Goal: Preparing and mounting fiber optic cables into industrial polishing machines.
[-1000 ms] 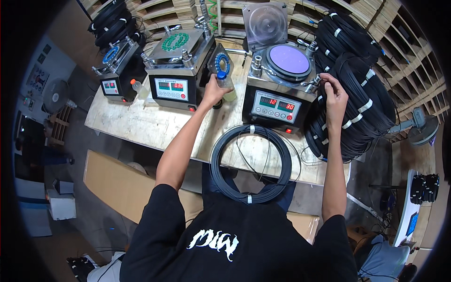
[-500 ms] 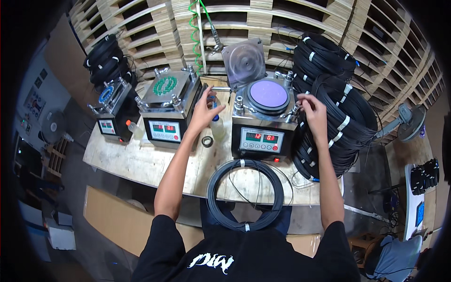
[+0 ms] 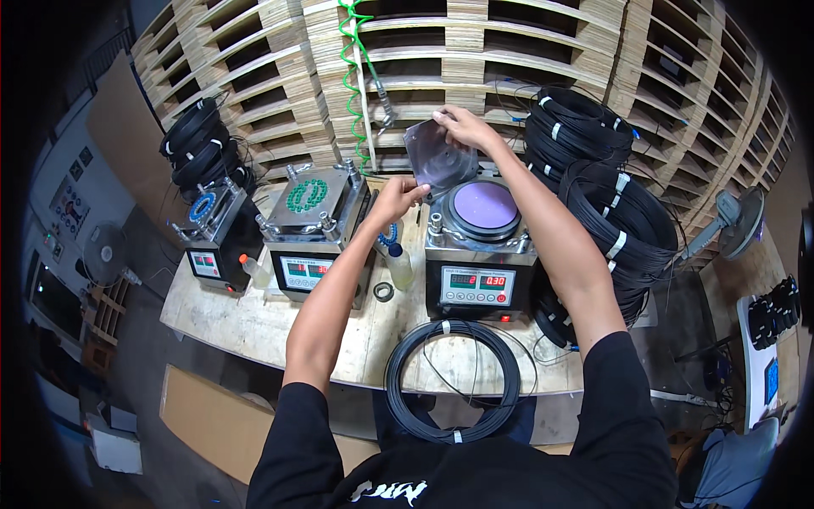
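A clear square cover plate (image 3: 441,159) stands tilted behind the right-hand polishing machine (image 3: 476,284). My right hand (image 3: 466,130) grips its upper edge, arm stretched over the machine's right side. At the plate's lower left corner, my left hand (image 3: 397,204) has its fingers closed on the edge. A round purple pad (image 3: 485,205) lies on the machine's dark turntable, below the plate. Close by my left forearm stand a squeeze bottle (image 3: 398,267) with a dark blue cap and a dark ring (image 3: 383,292). My right forearm hides the machine's right corner posts.
Two more machines stand left, one with a green-ringed plate (image 3: 306,195), one with a blue ring (image 3: 202,207). An orange-capped bottle (image 3: 253,270) sits between them. A cable coil (image 3: 454,382) overhangs the front edge. Stacked coils (image 3: 623,216) rise right; a green air hose (image 3: 349,85) hangs behind.
My right hand has moved from the machine's right corner up to the plate's top edge. My left hand has shifted right onto its lower corner. The machine's display has changed; the view has tilted up.
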`<state>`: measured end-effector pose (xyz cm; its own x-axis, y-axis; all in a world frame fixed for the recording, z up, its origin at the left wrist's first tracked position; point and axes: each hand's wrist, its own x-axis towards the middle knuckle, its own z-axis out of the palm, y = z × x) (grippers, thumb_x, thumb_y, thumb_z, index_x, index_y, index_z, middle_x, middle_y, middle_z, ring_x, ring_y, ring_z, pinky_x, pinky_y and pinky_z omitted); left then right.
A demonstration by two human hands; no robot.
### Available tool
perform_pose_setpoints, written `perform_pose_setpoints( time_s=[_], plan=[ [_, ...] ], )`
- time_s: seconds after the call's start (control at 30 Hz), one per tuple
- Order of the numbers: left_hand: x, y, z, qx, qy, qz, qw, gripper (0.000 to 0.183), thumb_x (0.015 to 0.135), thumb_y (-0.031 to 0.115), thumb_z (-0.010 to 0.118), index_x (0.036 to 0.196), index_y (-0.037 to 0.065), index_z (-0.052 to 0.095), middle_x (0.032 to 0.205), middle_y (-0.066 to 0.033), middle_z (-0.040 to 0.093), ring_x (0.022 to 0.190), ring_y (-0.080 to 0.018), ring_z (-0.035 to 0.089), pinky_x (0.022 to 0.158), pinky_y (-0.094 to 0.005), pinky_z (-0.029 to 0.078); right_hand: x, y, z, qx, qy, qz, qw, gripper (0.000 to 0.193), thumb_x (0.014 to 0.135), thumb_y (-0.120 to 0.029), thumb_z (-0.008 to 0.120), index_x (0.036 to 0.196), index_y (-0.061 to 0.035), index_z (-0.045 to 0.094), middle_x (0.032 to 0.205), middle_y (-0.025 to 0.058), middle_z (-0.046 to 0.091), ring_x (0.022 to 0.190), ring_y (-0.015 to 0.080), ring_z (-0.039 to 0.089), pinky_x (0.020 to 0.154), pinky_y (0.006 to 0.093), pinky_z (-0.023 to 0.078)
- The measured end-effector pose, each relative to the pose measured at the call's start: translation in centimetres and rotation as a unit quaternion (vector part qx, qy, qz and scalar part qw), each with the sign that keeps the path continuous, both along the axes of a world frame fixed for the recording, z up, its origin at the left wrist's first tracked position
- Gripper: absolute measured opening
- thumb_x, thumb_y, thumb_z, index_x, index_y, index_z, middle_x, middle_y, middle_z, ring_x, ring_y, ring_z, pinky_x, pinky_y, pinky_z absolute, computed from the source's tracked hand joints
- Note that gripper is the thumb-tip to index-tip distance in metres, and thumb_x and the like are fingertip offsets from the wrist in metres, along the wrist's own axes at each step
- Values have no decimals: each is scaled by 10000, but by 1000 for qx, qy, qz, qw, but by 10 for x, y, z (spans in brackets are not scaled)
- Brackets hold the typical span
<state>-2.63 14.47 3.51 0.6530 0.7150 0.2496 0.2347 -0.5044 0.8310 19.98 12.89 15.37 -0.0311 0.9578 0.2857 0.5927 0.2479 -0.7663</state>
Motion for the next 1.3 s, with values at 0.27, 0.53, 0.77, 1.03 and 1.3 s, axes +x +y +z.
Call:
perform_pose_setpoints(
  time_s=[0.27, 0.53, 0.77, 1.03, 1.3],
  plan=[
    [-6, -51, 24, 45, -185, 37, 981, 248, 935, 184, 724, 1078, -17, 751, 948, -118, 726, 697, -116, 679, 625, -268, 540, 17, -87, -5, 60, 203, -73, 975, 343, 967, -372, 677, 962, -38, 599, 688, 42, 631, 507, 76, 524, 451, 229, 401],
    [10, -61, 35, -309, -207, -85, 924, 761, 935, 176, 738, 1538, -26, 319, 1002, -43, 648, 831, -81, 599, 737, -214, 494, 64, -157, -52, 42, 420, -33, 906, 613, 919, -64, 684, 1451, -53, 378, 991, 74, 667, 813, 116, 651, 707, 235, 562],
    [18, -46, 10, -280, -200, -42, 938, 713, 925, 68, 721, 1524, -34, 349, 898, -14, 672, 727, -44, 588, 607, -196, 460, 68, -162, -86, -20, 425, -20, 905, 639, 967, -102, 658, 1510, 32, 349, 1173, 107, 646, 1040, 150, 612, 905, 271, 498],
    [16, -57, 13, -324, -164, 5, 932, 648, 915, 91, 738, 1496, 43, 455, 808, 30, 666, 634, -34, 525, 539, -209, 393, 73, -163, -103, -28, 297, -97, 950, 565, 951, -31, 628, 1463, 92, 423, 844, 40, 612, 757, 101, 535, 685, 261, 452],
    [16, -50, 3, -300, -70, 34, 951, 579, 908, 142, 757, 1442, 79, 543, 991, -2, 732, 744, -46, 640, 686, -216, 503, 86, -157, -125, -57, 175, -129, 974, 544, 916, -106, 656, 1388, 119, 504, 925, 89, 662, 823, 157, 604, 777, 317, 496]
  ],
)
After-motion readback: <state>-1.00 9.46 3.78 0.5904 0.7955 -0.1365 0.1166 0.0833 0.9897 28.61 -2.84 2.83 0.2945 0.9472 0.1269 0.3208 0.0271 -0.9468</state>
